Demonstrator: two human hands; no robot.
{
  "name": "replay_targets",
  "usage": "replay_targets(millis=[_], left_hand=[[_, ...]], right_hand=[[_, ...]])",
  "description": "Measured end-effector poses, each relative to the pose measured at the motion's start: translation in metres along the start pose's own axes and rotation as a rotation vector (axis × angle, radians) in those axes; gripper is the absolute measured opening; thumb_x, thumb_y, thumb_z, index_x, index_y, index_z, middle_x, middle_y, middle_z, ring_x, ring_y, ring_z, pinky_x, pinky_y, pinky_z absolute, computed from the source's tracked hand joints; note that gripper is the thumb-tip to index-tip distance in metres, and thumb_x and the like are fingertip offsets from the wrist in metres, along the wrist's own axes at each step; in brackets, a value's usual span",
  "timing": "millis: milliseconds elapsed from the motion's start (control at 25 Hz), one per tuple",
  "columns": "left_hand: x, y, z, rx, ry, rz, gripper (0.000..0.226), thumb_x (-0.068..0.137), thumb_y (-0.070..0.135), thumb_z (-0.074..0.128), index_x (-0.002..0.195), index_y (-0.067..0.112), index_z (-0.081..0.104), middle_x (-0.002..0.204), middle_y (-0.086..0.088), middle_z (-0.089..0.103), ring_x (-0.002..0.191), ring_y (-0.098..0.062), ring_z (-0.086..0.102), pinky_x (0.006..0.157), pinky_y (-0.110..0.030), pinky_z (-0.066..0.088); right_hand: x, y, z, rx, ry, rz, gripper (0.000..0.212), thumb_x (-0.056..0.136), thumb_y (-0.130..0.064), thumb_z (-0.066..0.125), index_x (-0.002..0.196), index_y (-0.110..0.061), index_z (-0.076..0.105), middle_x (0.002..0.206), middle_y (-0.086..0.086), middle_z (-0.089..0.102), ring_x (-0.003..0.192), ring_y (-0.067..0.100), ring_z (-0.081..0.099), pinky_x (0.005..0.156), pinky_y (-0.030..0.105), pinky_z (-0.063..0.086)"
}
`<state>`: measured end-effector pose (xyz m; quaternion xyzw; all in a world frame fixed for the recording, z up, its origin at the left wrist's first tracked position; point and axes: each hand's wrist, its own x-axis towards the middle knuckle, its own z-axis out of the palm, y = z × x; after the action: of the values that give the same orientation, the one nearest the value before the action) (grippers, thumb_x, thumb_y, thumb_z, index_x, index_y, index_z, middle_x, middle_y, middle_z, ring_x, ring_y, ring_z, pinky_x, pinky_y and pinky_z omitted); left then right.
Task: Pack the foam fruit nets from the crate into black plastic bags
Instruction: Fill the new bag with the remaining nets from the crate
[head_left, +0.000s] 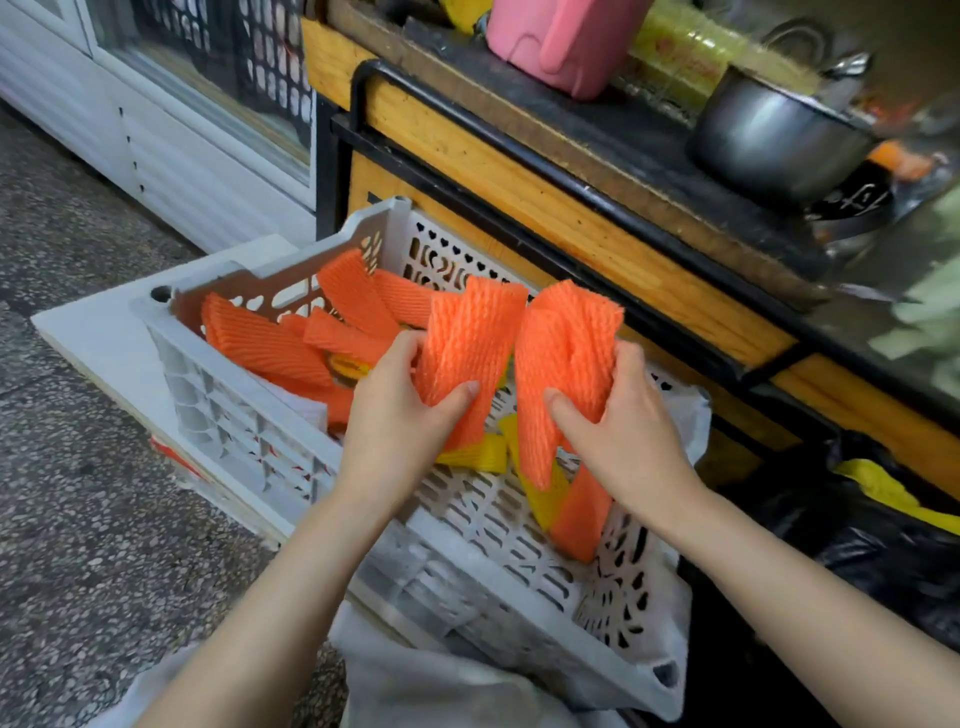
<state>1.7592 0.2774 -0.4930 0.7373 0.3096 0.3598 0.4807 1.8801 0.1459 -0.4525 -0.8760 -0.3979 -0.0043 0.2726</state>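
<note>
A: Which step is this?

B: Gathering, I'd say. Over the middle of the crate (234, 415), the left hand (400, 410) grips a bunch of orange nets (467, 338), thumb curled across the front. The right hand (618, 431) clutches a second bunch (566, 338) the same way. Both bunches are held above the crate's floor, with their lower ends hanging toward it.

A: What's left inside?

B: A heap of nets (265, 338) at the crate's far left end, and a few yellow nets (475, 453) on its floor under the hands.

A: Next move?

B: Probably carrying both bunches to the black bag (893, 561), just right of the crate, where a yellow strip (883, 488) lies on top. I can't make out its mouth, so one hand may need to free up and open it.

A: How will they handle?

B: They're soft foam mesh, ribbed, in flat sleeves. They should squash down easily, though loose ones could slip out. The crate is stiff pale plastic, pierced with slots and small hearts. The bag looks thin, glossy and crumpled.
</note>
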Motion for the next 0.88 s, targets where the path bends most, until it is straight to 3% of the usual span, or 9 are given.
replay_targets(millis=[80,280,480,640,760,880], left_hand=[[-0.011,0.010,0.009,-0.024,-0.027,0.019,0.026,0.079,0.023,0.074,0.096,0.021,0.055,0.079,0.022,0.054,0.070,0.022,0.050,0.061,-0.001,0.037],[-0.034,0.050,0.036,-0.056,-0.070,0.122,0.023,0.086,0.035,0.062,0.099,0.016,0.061,0.091,0.003,0.063,0.079,-0.007,0.056,0.068,-0.012,0.041],[-0.065,0.123,0.060,-0.192,-0.142,0.185,0.009,0.096,0.030,0.049,0.094,0.025,0.057,0.089,0.005,0.055,0.082,-0.003,0.049,0.071,-0.016,0.037],[-0.095,0.192,0.093,-0.315,-0.353,0.253,0.024,0.102,0.029,0.032,0.085,0.029,0.049,0.088,0.007,0.044,0.082,0.000,0.041,0.078,-0.016,0.032],[-0.122,0.226,0.128,-0.352,-0.539,0.228,0.029,0.100,0.034,0.030,0.107,0.016,0.053,0.090,0.009,0.038,0.086,0.000,0.036,0.085,-0.014,0.028],[-0.148,0.240,0.156,-0.336,-0.720,0.267,0.041,0.100,0.038,0.030,0.127,0.013,0.045,0.107,0.003,0.039,0.100,0.002,0.035,0.090,-0.008,0.022]], right_hand=[[-0.012,-0.002,-0.014,-0.013,0.007,-0.034,0.053,0.086,-0.045,0.058,0.126,-0.023,0.030,0.114,-0.006,0.045,0.097,0.009,0.047,0.072,0.021,0.038],[-0.030,-0.004,-0.048,0.025,0.085,-0.047,0.055,0.087,-0.042,0.059,0.129,-0.020,0.032,0.118,-0.004,0.047,0.112,0.013,0.047,0.080,0.025,0.040],[-0.057,0.010,-0.107,0.040,0.252,-0.053,0.067,0.074,-0.050,0.057,0.128,-0.015,0.037,0.111,0.001,0.050,0.108,0.022,0.050,0.089,0.041,0.047],[-0.093,0.033,-0.165,-0.020,0.409,0.014,0.095,0.060,-0.056,0.064,0.135,-0.007,0.033,0.119,0.006,0.045,0.117,0.023,0.041,0.098,0.040,0.041],[-0.117,0.056,-0.199,-0.110,0.461,0.097,0.100,0.058,-0.048,0.071,0.138,-0.003,0.029,0.126,0.015,0.045,0.120,0.026,0.035,0.102,0.039,0.035],[-0.134,0.084,-0.221,-0.113,0.486,0.173,0.089,0.064,-0.042,0.067,0.134,-0.003,0.030,0.125,0.019,0.045,0.117,0.030,0.035,0.097,0.039,0.033]])
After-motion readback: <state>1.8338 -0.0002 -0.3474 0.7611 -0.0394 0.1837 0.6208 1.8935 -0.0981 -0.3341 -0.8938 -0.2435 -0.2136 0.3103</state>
